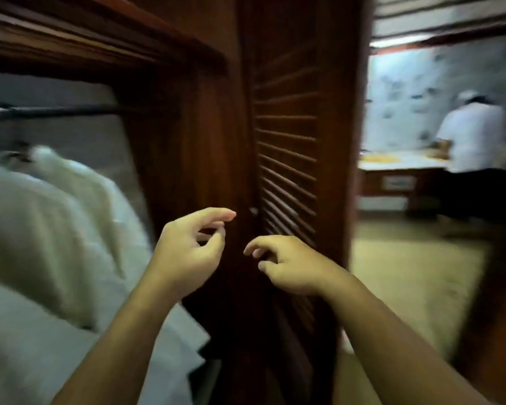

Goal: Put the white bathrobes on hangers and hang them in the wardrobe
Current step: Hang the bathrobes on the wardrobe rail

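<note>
Left of frame: white bathrobes (56,214) hang inside wardrobe (187,127), below dark rail (56,111); hanger tops too blurred to read. Low centre: left hand (187,249) raised before wardrobe side panel, fingers loosely curled, holds nothing. Just right of it, not touching: right hand (289,264), fingers relaxed, also empty, in front of louvred door (287,156). Small knob (253,211) on door edge above gap between hands, untouched. Far right, background: person in white top (473,135) at table (403,162); pale carpet (415,273) below.

Left hand (187,252), right hand (287,264) loosely curled, empty, before louvred door (287,159); bathrobes (56,223) hang left.
</note>
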Demonstrator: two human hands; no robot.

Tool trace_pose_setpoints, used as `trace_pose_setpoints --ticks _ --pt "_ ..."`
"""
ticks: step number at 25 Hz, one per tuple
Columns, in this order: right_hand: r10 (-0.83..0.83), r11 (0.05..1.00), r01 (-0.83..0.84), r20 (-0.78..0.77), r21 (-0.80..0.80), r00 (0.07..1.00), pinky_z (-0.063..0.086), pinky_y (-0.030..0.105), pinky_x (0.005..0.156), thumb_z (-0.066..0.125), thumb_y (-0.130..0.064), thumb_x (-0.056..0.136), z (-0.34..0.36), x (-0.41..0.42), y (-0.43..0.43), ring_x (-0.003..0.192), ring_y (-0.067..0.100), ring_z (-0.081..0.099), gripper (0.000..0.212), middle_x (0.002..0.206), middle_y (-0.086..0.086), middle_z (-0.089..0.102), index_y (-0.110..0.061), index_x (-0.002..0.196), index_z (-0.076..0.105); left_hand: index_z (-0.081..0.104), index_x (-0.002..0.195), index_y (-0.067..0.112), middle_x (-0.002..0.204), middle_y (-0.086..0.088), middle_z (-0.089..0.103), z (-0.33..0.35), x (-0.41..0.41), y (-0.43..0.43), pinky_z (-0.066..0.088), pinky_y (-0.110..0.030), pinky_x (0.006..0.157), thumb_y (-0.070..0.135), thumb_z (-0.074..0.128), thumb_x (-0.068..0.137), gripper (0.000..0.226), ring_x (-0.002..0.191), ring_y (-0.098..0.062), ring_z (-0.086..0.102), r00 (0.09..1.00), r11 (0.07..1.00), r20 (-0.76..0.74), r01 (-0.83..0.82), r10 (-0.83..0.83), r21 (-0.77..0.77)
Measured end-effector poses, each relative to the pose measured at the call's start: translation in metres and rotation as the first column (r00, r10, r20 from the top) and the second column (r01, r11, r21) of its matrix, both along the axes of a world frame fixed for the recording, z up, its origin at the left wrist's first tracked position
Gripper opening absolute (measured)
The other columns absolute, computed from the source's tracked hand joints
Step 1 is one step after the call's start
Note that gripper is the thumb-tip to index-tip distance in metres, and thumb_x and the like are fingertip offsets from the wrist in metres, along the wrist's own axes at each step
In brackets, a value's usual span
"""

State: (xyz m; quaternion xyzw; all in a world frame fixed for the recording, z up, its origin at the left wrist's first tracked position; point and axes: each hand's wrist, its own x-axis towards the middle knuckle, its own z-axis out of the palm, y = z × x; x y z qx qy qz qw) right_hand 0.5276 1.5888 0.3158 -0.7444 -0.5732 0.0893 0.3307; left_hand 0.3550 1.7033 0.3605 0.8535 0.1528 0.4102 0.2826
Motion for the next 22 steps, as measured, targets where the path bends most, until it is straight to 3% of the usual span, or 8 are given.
trace_pose_setpoints --ticks 2,4,7,9,11,14,17,22 --pt "-0.177 0.984 0.172 -0.108 -0.054 0.978 0.057 0.031 0.088 0.058 -0.014 0.094 -0.034 0.021 -0.111 0.096 0.009 0.067 0.033 0.108 -0.012 0.069 -0.035 0.116 0.068 0.076 0.113 0.029 0.105 0.018 0.075 -0.027 0.052 -0.063 0.053 -0.015 0.085 0.008 0.062 0.096 0.03 0.104 0.002 0.068 0.952 0.959 -0.113 0.282 -0.284 -0.028" --pt "-0.382 0.923 0.369 -0.163 -0.109 0.91 0.055 0.029 0.088 0.057 -0.013 0.094 -0.067 0.038 -0.223 0.095 0.007 0.067 0.031 0.105 -0.01 0.072 -0.033 0.114 0.07 0.077 0.109 0.031 0.104 0.022 0.075 -0.058 0.101 -0.135 0.056 -0.02 0.085 0.012 0.063 0.097 0.027 0.101 0.0 0.07 0.84 0.865 -0.213 0.495 -0.5 -0.08" --pt "-0.698 0.715 0.679 -0.23 -0.167 0.678 0.056 0.03 0.092 0.06 -0.018 0.091 -0.114 0.043 -0.39 0.097 0.002 0.068 0.03 0.105 -0.013 0.073 -0.034 0.114 0.07 0.077 0.104 0.037 0.105 0.025 0.074 -0.105 0.16 -0.252 0.057 -0.027 0.091 0.014 0.064 0.097 0.027 0.101 -0.002 0.07 0.638 0.706 -0.32 0.685 -0.7 -0.18" --pt "-0.827 0.552 0.81 -0.251 -0.198 0.503 0.056 0.03 0.09 0.059 -0.017 0.088 -0.135 0.03 -0.496 0.095 -0.002 0.068 0.031 0.104 -0.015 0.073 -0.036 0.111 0.07 0.076 0.103 0.042 0.103 0.024 0.074 -0.129 0.188 -0.338 0.058 -0.026 0.086 0.021 0.065 0.096 0.025 0.098 -0.001 0.069 0.499 0.589 -0.354 0.779 -0.791 -0.217" --pt "-0.897 0.418 0.879 -0.254 -0.228 0.361 0.053 0.024 0.081 0.06 -0.013 0.088 -0.149 0.014 -0.579 0.086 -0.007 0.066 0.032 0.097 -0.016 0.072 -0.038 0.106 0.068 0.075 0.106 0.044 0.103 0.027 0.072 -0.147 0.206 -0.414 0.058 -0.018 0.081 0.021 0.064 0.098 0.026 0.097 0.002 0.067 0.354 0.467 -0.389 0.849 -0.851 -0.248" --pt "-0.964 0.2 0.937 -0.227 -0.287 0.136 0.041 0.01 0.069 0.061 -0.014 0.093 -0.17 -0.013 -0.715 0.075 -0.006 0.061 0.029 0.091 -0.017 0.069 -0.042 0.101 0.065 0.074 0.11 0.039 0.104 0.03 0.071 -0.181 0.24 -0.556 0.056 -0.015 0.086 0.021 0.063 0.099 0.024 0.101 0.01 0.064 0.127 0.285 -0.449 0.909 -0.885 -0.305" --pt "-0.967 0.011 0.948 -0.245 -0.317 -0.071 0.041 0.012 0.065 0.059 -0.017 0.093 -0.199 -0.024 -0.856 0.068 -0.004 0.059 0.029 0.089 -0.012 0.068 -0.045 0.096 0.065 0.075 0.101 0.041 0.103 0.036 0.069 -0.217 0.27 -0.709 0.051 -0.01 0.087 0.019 0.063 0.097 0.025 0.102 0.01 0.064 -0.026 0.163 -0.448 0.911 -0.893 -0.378" --pt "-0.918 -0.212 0.907 -0.244 -0.363 -0.312 0.046 0.021 0.075 0.062 -0.019 0.091 -0.218 -0.042 -0.998 0.082 -0.002 0.063 0.025 0.091 -0.013 0.071 -0.04 0.102 0.07 0.074 0.099 0.039 0.105 0.033 0.07 -0.25 0.29 -0.868 0.054 -0.015 0.086 0.01 0.061 0.096 0.032 0.104 0.004 0.067 -0.238 -0.023 -0.417 0.888 -0.877 -0.458"
